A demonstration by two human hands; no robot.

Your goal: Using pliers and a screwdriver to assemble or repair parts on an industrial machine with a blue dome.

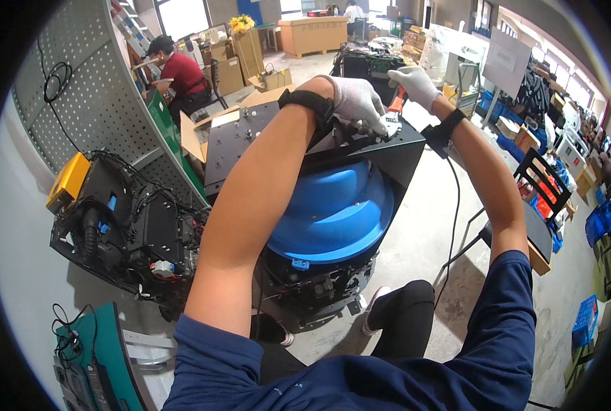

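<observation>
A machine with a flat black top plate (227, 152) and a rounded blue housing (329, 205) stands in front of me. My left hand (362, 103), in a white glove, reaches over the plate with its fingers bent down and closed beside a small metal part (392, 126) near the far right corner. Whatever its fingertips hold is hidden. My right hand (417, 86), gloved too, is closed around an orange-handled tool (396, 101), which points down towards that part. The tool's tip cannot be made out.
An opened machine body (131, 219) with exposed wiring stands at left, beside a perforated metal panel (79, 89). A black chair (535, 219) is at right, and a cable (454, 205) hangs from my right wrist strap. A person in red (182, 74) sits at far left.
</observation>
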